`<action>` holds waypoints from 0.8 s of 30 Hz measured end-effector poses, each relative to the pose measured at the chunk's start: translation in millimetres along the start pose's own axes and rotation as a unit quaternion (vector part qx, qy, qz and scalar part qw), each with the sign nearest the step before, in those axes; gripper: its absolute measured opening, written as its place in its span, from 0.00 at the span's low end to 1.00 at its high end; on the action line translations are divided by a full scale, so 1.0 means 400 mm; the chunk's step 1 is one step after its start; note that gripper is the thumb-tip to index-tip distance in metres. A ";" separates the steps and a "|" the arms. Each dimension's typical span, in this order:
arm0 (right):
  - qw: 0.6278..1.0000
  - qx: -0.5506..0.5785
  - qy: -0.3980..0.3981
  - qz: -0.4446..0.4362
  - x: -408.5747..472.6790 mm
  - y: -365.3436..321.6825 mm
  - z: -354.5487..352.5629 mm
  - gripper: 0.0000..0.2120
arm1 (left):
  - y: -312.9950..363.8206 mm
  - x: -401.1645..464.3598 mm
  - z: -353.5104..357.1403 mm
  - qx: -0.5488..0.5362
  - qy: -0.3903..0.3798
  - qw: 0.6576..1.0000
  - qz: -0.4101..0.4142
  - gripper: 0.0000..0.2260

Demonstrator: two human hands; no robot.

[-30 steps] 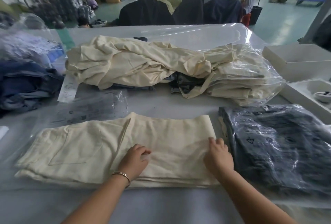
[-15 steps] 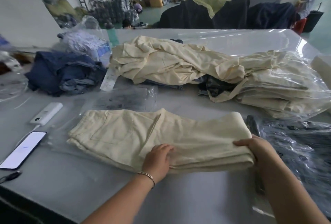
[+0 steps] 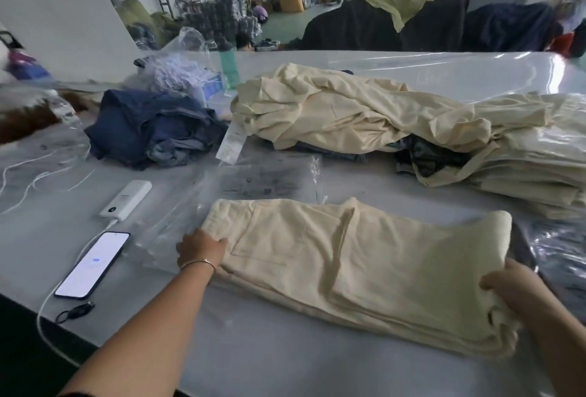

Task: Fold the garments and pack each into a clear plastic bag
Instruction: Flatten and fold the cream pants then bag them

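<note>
Cream cotton fills the near part of my view: the folded garment [image 3: 358, 273] lies flat on the grey table [image 3: 253, 352], its pocket side up, stretched between my two hands. My left hand [image 3: 200, 249] sits at the garment's left end, fingers curled over the edge of the cloth, a thin bracelet [image 3: 198, 263] on the wrist. My right hand [image 3: 510, 285] grips the right end, thumb on top and fingers tucked beneath the stacked layers. A clear plastic bag [image 3: 177, 222] lies flat just beyond and left of the garment, partly under its left end. Behind it I see a loose cream pile [image 3: 355, 111], with bagged cream garments [image 3: 532, 162] to its right. A lit phone [image 3: 92, 265] and a white power bank [image 3: 126, 198] lie to my left, near a heap of dark blue clothes [image 3: 155, 130].
</note>
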State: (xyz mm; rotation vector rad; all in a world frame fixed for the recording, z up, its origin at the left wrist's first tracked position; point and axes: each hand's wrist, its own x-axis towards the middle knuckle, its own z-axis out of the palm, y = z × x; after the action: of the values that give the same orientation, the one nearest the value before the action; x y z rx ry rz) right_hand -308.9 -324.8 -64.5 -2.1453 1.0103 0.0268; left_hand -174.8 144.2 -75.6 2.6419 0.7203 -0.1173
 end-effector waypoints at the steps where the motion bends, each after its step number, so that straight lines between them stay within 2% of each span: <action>1: 1.000 -0.010 0.004 -0.006 -0.007 -0.013 0.012 0.09 | -0.012 0.030 0.000 -0.002 -0.022 1.000 -0.014 0.31; 4: 0.997 -0.069 0.012 -0.036 -0.048 -0.065 0.070 0.16 | -0.037 0.104 0.010 -0.028 -0.080 0.996 -0.022 0.41; 6: 0.994 -0.103 0.008 -0.039 -0.086 -0.103 0.132 0.23 | -0.050 0.144 0.015 -0.039 -0.115 0.993 -0.007 0.41; 8: 0.989 -0.144 -0.007 -0.032 -0.120 -0.139 0.204 0.25 | -0.057 0.174 0.014 -0.062 -0.146 0.987 0.005 0.37; 11: 0.976 -0.213 -0.032 -0.038 -0.150 -0.178 0.286 0.22 | -0.049 0.203 0.006 -0.154 -0.196 0.968 0.009 0.29; 15: 0.973 -0.230 -0.003 -0.029 -0.155 -0.188 0.305 0.18 | -0.019 0.186 -0.027 -0.233 -0.299 0.925 -0.033 0.08; 16: 0.974 -0.225 -0.002 -0.033 -0.157 -0.191 0.301 0.17 | -0.014 0.180 -0.038 -0.238 -0.323 0.915 -0.039 0.06; 18: 0.976 -0.211 0.006 -0.054 -0.158 -0.204 0.287 0.15 | 0.005 0.170 -0.066 -0.285 -0.335 0.898 -0.026 0.08; 21: 0.983 -0.152 0.055 -0.083 -0.172 -0.253 0.257 0.11 | 0.067 0.148 -0.133 -0.427 -0.317 0.847 0.006 0.10; 23: 0.993 -0.047 0.074 -0.085 -0.183 -0.295 0.241 0.12 | 0.117 0.115 -0.194 -0.518 -0.323 0.791 0.034 0.13; 24: 0.994 0.022 0.072 -0.083 -0.188 -0.314 0.233 0.13 | 0.143 0.097 -0.225 -0.560 -0.331 0.758 0.048 0.10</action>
State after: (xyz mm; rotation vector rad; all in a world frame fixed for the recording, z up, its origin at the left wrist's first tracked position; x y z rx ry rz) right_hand -250.4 -165.0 -29.6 -2.2075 0.9013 -0.2322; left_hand -114.7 153.3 20.3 1.3101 0.2341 -0.4137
